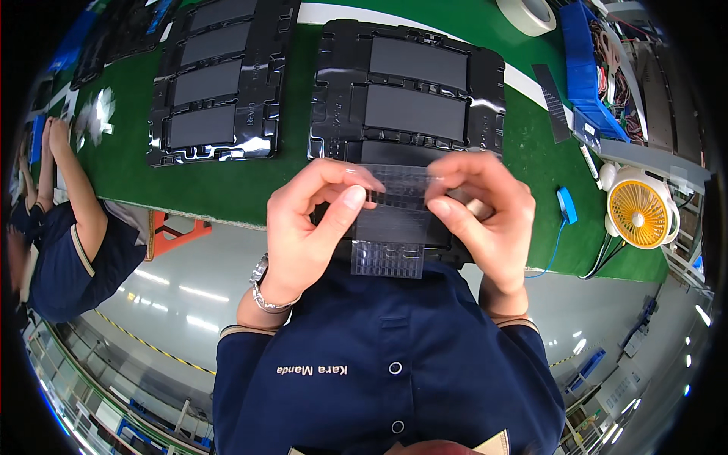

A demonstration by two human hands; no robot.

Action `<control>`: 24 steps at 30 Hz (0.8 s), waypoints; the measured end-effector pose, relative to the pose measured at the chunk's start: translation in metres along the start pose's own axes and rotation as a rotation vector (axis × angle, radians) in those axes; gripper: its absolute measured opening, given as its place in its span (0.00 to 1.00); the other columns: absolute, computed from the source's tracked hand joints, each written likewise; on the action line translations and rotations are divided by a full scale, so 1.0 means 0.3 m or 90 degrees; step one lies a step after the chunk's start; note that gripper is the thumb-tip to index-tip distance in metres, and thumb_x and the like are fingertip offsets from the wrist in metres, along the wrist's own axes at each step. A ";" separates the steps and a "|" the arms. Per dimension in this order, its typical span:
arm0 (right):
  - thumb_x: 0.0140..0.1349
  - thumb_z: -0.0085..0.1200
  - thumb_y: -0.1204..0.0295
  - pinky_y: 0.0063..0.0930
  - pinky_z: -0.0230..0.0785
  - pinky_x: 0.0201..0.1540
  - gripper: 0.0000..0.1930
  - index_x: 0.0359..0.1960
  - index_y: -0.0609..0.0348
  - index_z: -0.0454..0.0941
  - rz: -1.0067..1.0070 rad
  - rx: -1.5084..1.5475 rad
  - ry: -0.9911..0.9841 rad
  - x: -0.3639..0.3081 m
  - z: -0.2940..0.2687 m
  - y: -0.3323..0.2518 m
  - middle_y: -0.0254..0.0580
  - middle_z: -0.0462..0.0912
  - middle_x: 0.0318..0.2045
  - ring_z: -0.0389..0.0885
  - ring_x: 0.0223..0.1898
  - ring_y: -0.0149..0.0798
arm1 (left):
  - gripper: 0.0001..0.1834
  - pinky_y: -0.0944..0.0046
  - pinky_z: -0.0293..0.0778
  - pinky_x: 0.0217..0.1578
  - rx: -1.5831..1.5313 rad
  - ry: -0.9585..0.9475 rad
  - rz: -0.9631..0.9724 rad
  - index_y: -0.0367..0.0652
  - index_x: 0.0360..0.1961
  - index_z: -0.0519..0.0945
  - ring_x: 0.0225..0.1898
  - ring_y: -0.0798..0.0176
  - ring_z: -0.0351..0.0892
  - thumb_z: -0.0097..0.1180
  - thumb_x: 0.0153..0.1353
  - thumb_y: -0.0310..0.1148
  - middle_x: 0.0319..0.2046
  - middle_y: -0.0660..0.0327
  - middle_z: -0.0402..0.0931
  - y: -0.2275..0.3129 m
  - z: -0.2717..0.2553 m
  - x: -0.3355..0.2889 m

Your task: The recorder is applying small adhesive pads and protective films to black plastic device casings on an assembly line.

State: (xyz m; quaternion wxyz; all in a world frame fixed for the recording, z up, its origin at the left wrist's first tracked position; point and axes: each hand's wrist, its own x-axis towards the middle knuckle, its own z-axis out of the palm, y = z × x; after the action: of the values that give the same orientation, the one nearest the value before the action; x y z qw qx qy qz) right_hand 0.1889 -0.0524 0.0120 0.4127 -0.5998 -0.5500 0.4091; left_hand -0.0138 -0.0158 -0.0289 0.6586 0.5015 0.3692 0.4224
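Observation:
A clear, thin plastic sheet (393,220) with a grid pattern on its lower end hangs between my two hands, over the near end of a black moulded tray (334,98). My left hand (322,208) pinches the sheet's left edge between thumb and fingers. On the other side my right hand (485,208) has its thumb and bent fingers at the right edge, slightly blurred. Dark grey flat panels (417,110) lie in the tray's slots, and the sheet and my hands partly cover the nearest one.
Another black tray (262,114) with similar panels lies to the left on the green table (220,182). On the right are a white-and-yellow fan (638,214), a blue bin (588,76) of cables, a tape roll (527,15) and a black strip (551,102). A co-worker (72,227) works at far left.

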 end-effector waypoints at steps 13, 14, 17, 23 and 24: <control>0.59 0.61 0.76 0.18 0.71 0.29 0.08 0.38 0.65 0.76 -0.065 0.004 -0.004 0.001 0.043 0.022 0.39 0.83 0.30 0.80 0.28 0.24 | 0.09 0.71 0.75 0.40 -0.064 -0.119 -0.077 0.34 0.40 0.82 0.38 0.72 0.78 0.61 0.62 0.29 0.36 0.64 0.79 0.000 0.017 0.039; 0.59 0.62 0.76 0.18 0.71 0.28 0.09 0.38 0.65 0.76 -0.079 -0.039 0.015 -0.001 0.038 0.017 0.39 0.83 0.30 0.79 0.27 0.24 | 0.09 0.70 0.74 0.40 -0.035 -0.120 -0.075 0.33 0.39 0.82 0.38 0.70 0.78 0.61 0.61 0.28 0.36 0.62 0.79 0.006 0.014 0.040; 0.58 0.61 0.76 0.23 0.68 0.23 0.05 0.33 0.63 0.79 -0.152 -0.164 -0.019 0.005 0.021 0.018 0.38 0.79 0.24 0.78 0.21 0.32 | 0.07 0.67 0.72 0.40 0.047 -0.121 -0.044 0.32 0.36 0.83 0.38 0.65 0.77 0.62 0.58 0.26 0.34 0.56 0.80 0.007 0.002 0.052; 0.55 0.63 0.76 0.27 0.65 0.19 0.04 0.30 0.61 0.80 -0.224 -0.249 0.006 0.007 0.033 0.022 0.37 0.77 0.21 0.75 0.17 0.35 | 0.08 0.66 0.72 0.40 0.093 -0.104 0.029 0.32 0.35 0.83 0.38 0.62 0.78 0.63 0.56 0.26 0.33 0.56 0.80 -0.005 0.020 0.053; 0.55 0.63 0.76 0.27 0.65 0.18 0.04 0.30 0.61 0.80 -0.228 -0.261 0.008 0.006 0.033 0.022 0.37 0.77 0.21 0.75 0.17 0.35 | 0.08 0.66 0.73 0.40 0.099 -0.101 0.037 0.32 0.34 0.84 0.38 0.62 0.78 0.64 0.56 0.26 0.33 0.56 0.80 -0.006 0.020 0.053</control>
State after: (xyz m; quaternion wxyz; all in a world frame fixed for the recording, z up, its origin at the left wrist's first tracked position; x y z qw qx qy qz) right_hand 0.1819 -0.0505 0.0025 0.3522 -0.5663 -0.7162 0.2058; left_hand -0.0020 -0.0034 -0.0302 0.6323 0.5937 0.3329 0.3700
